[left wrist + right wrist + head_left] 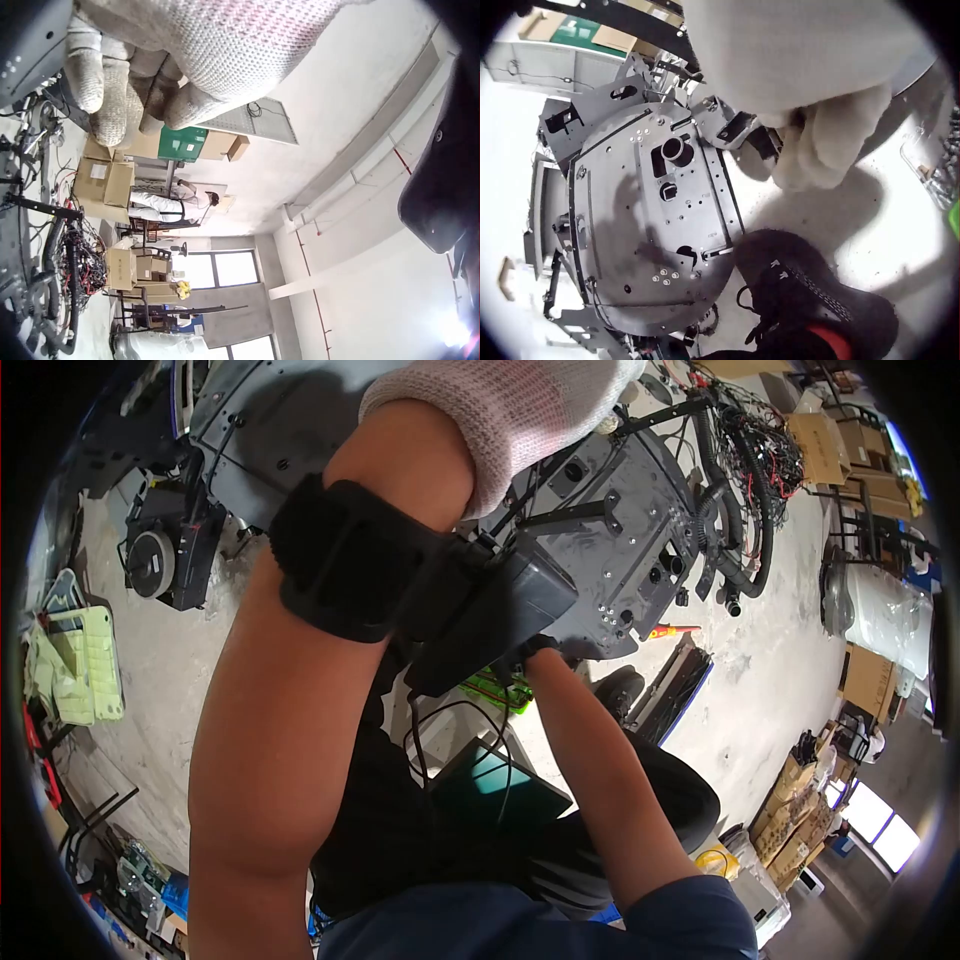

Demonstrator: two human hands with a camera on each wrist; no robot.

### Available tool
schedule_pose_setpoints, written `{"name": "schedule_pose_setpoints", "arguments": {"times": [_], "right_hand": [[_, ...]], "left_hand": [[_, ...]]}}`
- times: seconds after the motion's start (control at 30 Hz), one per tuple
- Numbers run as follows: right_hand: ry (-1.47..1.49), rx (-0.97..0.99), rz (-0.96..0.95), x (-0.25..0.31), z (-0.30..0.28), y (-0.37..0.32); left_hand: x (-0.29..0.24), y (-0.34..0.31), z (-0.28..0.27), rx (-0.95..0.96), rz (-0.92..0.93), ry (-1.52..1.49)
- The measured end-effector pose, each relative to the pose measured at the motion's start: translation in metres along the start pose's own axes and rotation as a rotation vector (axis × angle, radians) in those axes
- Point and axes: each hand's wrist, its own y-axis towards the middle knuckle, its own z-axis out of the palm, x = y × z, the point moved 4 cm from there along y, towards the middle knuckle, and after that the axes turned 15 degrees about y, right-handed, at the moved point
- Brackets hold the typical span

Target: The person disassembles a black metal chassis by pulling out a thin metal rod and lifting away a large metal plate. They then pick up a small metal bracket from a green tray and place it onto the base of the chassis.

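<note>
My left hand (pixel 510 420) wears a whitish knit glove and reaches up over the grey metal base plates. In the left wrist view its fingers (pixel 112 97) bend loosely, with nothing visible between them and the thumb. Lower down, my right hand is hidden in the head view behind the black wrist device (pixel 500 610). The right wrist view shows my right hand (pixel 802 82) gloved, fingers curled down beside a grey metal bracket (pixel 724 124) at the edge of a drilled metal plate (pixel 652 225). Whether those fingers grip it, I cannot tell.
A red and yellow screwdriver (pixel 672 630) lies by the drilled plate (pixel 620 570). Tangled wires (pixel 750 470) and a black corrugated hose (pixel 765 540) lie beyond. A black unit with a round disc (pixel 155 560) stands left. My shoe (pixel 810 285) is beside the plate. Another person (pixel 172 204) stands farther off.
</note>
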Motion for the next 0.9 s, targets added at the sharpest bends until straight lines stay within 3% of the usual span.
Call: {"name": "schedule_pose_setpoints", "arguments": {"times": [0.07,0.2,0.27,0.3,0.37,0.4,0.47,0.5,0.57,0.6,0.63,0.7,0.77,0.83,0.87,0.9], "right_hand": [[0.062,-0.031,0.0,0.0,0.005,-0.001],[0.084,-0.067,0.009,0.0,0.007,-0.002],[0.084,-0.031,0.005,-0.001,0.007,-0.001],[0.083,-0.031,0.004,-0.001,0.005,0.0],[0.004,-0.038,0.004,0.001,0.004,0.0],[0.004,-0.037,0.004,0.001,0.004,0.0],[-0.004,-0.062,-0.063,0.002,0.005,-0.003],[-0.003,-0.067,-0.059,-0.005,0.005,-0.002],[-0.541,-0.163,-0.336,-0.002,0.005,0.006],[-0.292,-0.197,-0.094,0.013,0.008,-0.008],[-0.293,-0.197,-0.099,0.014,0.01,-0.011],[-0.751,-0.623,-0.505,0.033,0.012,-0.026],[-0.813,-0.628,-0.386,0.042,0.005,-0.027],[-0.808,-0.694,-0.847,0.052,-0.001,-0.029],[-0.863,-0.7,-0.939,0.004,-0.024,0.026],[-0.861,-0.7,-0.939,0.001,-0.032,0.037]], "left_hand": [[0.004,-0.006,0.005,0.158,-0.584,-1.041],[0.013,-0.005,0.022,0.104,-0.541,-1.053],[-0.001,-0.001,0.003,-0.108,0.143,0.036],[-0.003,-0.002,0.004,-0.109,0.142,0.036],[0.0,-0.006,0.006,0.078,-0.433,-0.897],[0.005,-0.006,0.01,0.078,-0.433,-0.896],[-0.008,-0.001,-0.003,-0.143,0.113,0.079],[-0.008,-0.003,-0.002,-0.14,0.114,0.074],[-0.003,-0.005,0.0,-0.069,-0.045,0.024],[-0.006,-0.004,-0.003,-0.074,-0.043,0.023],[-0.008,-0.004,-0.006,-0.094,-0.01,0.007],[-0.005,-0.002,-0.007,-0.112,0.02,-0.002],[-0.01,-0.001,-0.01,-0.275,0.178,0.212],[-0.018,0.002,-0.023,-0.208,0.144,0.137],[-0.015,0.011,-0.027,0.047,-0.194,-0.232],[-0.011,0.01,-0.02,0.309,-0.532,-0.598]]}}
